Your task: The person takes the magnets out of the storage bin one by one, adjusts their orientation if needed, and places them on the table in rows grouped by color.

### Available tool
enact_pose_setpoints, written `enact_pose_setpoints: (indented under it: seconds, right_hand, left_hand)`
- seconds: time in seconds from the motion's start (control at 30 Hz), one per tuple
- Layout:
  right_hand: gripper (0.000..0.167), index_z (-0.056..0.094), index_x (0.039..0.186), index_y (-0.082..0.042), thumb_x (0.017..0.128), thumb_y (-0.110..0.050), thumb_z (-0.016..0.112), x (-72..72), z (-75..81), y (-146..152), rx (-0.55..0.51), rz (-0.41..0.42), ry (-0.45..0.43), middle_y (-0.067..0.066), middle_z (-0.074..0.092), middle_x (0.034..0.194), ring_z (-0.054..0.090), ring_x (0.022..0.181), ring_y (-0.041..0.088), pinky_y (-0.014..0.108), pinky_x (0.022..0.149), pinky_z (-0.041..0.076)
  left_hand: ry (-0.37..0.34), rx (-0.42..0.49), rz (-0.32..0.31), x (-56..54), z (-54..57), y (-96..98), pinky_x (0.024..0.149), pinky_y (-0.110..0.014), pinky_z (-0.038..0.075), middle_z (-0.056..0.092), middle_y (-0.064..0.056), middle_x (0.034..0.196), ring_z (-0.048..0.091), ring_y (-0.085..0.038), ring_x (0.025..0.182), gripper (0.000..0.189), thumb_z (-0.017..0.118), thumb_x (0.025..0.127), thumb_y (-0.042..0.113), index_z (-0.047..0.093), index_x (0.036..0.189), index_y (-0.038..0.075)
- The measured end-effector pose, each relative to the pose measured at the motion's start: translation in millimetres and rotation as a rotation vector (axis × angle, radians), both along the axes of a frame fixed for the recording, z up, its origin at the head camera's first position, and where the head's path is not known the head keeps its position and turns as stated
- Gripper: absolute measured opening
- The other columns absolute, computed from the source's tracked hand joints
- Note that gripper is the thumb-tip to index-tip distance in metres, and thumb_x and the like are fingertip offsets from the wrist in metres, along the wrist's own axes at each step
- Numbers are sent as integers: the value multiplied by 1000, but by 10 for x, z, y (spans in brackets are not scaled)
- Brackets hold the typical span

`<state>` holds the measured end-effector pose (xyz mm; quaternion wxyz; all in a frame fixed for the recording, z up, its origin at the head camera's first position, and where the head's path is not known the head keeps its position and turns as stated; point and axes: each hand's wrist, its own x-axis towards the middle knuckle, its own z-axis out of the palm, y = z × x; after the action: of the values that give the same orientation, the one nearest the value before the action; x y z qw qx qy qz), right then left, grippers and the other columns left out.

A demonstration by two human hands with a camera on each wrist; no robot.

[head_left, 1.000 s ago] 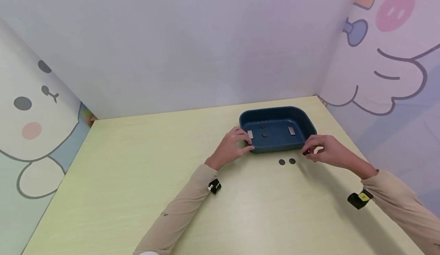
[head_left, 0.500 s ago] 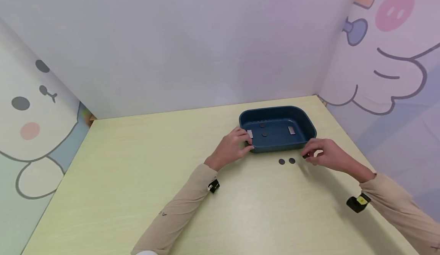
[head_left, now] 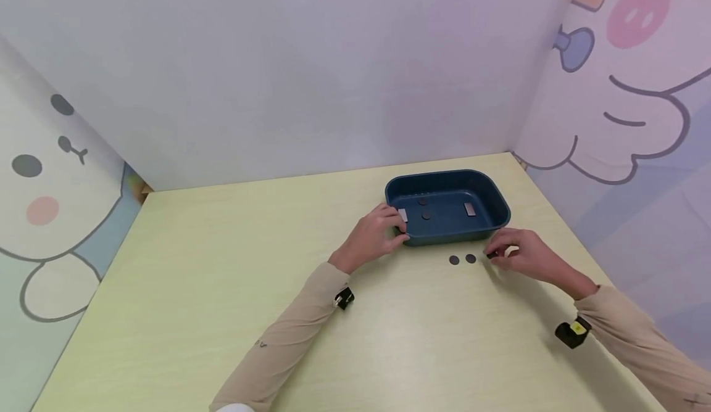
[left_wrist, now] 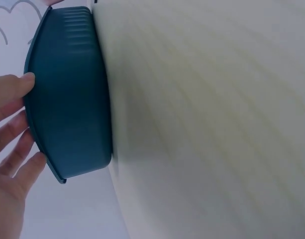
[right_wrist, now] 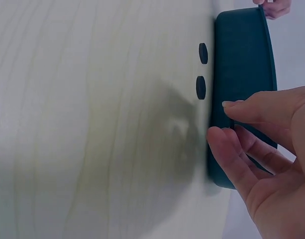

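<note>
A dark blue-green rectangular tray [head_left: 447,237] stands upright on the table. At its near left corner, my left hand [head_left: 371,239] grips the rim, also seen in the left wrist view. My right hand [head_left: 524,253] pinches a small black disc [head_left: 491,255] between thumb and fingertips, just above the table off the tray's near right corner; the fingers mostly hide it. To its left, two more flat black discs, one disc [head_left: 470,258] and another disc [head_left: 454,259], lie side by side on the table in front of the tray.
Inside the tray lie two small dark round pieces [head_left: 426,216] and two light rectangular pieces [head_left: 469,209]. The pale wood-look table [head_left: 250,264] meets a white back wall [head_left: 278,91]. Panels with cartoon prints flank both sides.
My right hand has lowered with its disc, from beside the tray's near right corner toward the table. The left hand stays on the rim.
</note>
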<state>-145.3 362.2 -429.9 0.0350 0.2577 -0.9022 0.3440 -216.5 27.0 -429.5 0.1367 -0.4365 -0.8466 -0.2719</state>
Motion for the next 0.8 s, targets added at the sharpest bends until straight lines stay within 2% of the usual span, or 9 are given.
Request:
enact_pose_setpoints:
  seconds: [0.4,0.63,0.8]
  right_hand:
    - [24,73,83,-6,68,12,74,-22,-94,-2,18,-19,12,0,64,82,54,69,12,22,54,48]
    - [21,73,83,-5,69,10,76,-27,-158,5,45,-57,-10,0,65,82,55,68,3,22,55,49]
    - [19,73,83,-5,70,8,76,-24,-191,0,53,-68,-19,-1,65,81,54,66,3,22,54,49]
  left_hand:
    - [-30,48,-3,0,-13,-12,89,-25,44,63,2,95,51,-13,96,10,75,83,24,69,83,16]
    - [-53,51,-10,-4,-10,-7,90,-25,43,64,3,94,51,-13,98,9,74,83,23,69,83,16]
    - [-50,38,-6,1,10,3,90,-25,44,64,3,93,52,-13,97,9,75,83,24,69,82,16]
